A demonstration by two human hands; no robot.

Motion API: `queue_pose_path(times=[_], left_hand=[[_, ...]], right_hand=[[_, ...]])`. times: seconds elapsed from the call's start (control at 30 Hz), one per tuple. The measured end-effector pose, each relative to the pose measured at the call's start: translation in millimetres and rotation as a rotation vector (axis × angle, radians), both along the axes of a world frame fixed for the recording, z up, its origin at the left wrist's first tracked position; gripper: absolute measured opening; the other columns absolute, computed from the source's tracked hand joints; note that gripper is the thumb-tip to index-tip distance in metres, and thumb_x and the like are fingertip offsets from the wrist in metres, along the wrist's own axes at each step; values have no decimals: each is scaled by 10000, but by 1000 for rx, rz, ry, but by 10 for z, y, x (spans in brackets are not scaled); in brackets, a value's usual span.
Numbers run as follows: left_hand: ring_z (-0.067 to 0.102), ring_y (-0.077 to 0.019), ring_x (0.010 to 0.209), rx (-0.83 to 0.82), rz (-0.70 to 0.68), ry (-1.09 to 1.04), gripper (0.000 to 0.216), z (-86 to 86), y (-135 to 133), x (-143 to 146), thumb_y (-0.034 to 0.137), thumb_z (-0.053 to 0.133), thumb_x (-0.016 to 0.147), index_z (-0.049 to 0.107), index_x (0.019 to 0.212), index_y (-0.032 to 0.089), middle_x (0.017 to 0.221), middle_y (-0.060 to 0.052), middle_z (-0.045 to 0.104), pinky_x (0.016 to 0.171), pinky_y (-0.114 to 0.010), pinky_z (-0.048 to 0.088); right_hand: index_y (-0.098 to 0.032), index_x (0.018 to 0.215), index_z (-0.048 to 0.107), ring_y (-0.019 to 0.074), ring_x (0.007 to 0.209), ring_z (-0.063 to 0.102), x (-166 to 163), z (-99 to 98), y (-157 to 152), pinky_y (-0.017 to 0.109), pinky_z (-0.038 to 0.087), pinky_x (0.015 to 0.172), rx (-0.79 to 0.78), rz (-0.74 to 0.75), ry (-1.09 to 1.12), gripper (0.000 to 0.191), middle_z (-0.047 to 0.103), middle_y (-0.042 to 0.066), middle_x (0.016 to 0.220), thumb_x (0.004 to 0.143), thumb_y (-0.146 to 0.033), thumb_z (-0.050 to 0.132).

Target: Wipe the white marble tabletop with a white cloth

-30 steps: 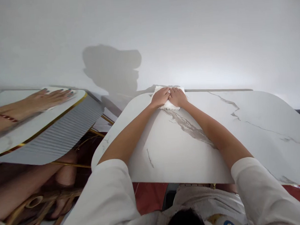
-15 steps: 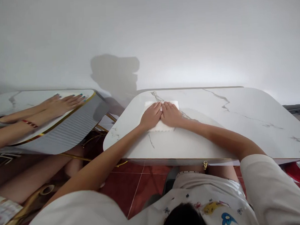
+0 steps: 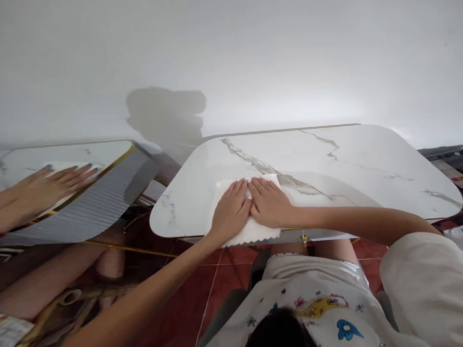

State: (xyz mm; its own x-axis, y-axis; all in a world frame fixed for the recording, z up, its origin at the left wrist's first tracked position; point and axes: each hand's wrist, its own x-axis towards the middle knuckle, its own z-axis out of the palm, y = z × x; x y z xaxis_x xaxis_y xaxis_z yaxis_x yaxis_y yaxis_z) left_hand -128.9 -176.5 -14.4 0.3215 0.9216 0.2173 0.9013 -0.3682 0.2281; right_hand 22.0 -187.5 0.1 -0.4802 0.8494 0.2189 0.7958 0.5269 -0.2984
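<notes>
A white cloth [image 3: 254, 233] with a scalloped edge lies at the front of the white marble-patterned tabletop [image 3: 369, 160], its near edge hanging past the table's rim. My left hand [image 3: 231, 208] rests palm down on the cloth's left part, fingers stretched out and pointing away from me. Beside it, my right hand [image 3: 270, 202] presses flat on the right part, also with straight fingers. The two hands touch near the fingertips and thumbs. Neither hand has its fingers wrapped round the cloth; the palms are hidden.
On the left, another person's hands [image 3: 59, 183] lie on a white cloth [image 3: 100, 163] on a second marble-patterned table [image 3: 14, 162]. A pale wall [image 3: 287, 53] stands behind both tables. A small gold knob [image 3: 304, 240] sticks out under my table's front edge. Dark objects [image 3: 451, 159] are at the right.
Both my hands and the cloth under them have slid towards me, from the middle of the tabletop to its front edge. The other person's hands have also drawn back leftward.
</notes>
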Motion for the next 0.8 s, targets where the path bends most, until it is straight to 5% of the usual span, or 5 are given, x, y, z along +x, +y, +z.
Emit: queue_pose_path(times=[0.17, 0.43, 0.8], left_hand=[[309, -243, 1406, -29, 9, -32, 545, 79, 343, 262, 282, 283, 909, 396, 1404, 84, 1496, -105, 390, 1179, -402, 247], [489, -250, 1224, 86, -43, -92, 375, 147, 1370, 582, 199, 358, 869, 542, 1193, 158, 1263, -107, 586, 1059, -382, 387], [489, -234, 1215, 88, -68, -127, 378, 94, 2587, 771, 174, 339, 872, 564, 1176, 168, 1266, -95, 585, 1031, -352, 377]], right_hand=[[-5, 1457, 307, 271, 1416, 275, 202, -10, 354, 421, 206, 1169, 0, -36, -29, 608, 329, 171, 1519, 909, -267, 320], [3, 1451, 316, 293, 1408, 284, 479, -7, 1481, 419, 223, 1146, 31, -18, -102, 599, 326, 182, 1516, 917, -267, 310], [-20, 1411, 390, 275, 1356, 368, 645, 1, 2575, 392, 262, 1112, 113, -71, -105, 546, 428, 171, 1461, 922, -255, 326]])
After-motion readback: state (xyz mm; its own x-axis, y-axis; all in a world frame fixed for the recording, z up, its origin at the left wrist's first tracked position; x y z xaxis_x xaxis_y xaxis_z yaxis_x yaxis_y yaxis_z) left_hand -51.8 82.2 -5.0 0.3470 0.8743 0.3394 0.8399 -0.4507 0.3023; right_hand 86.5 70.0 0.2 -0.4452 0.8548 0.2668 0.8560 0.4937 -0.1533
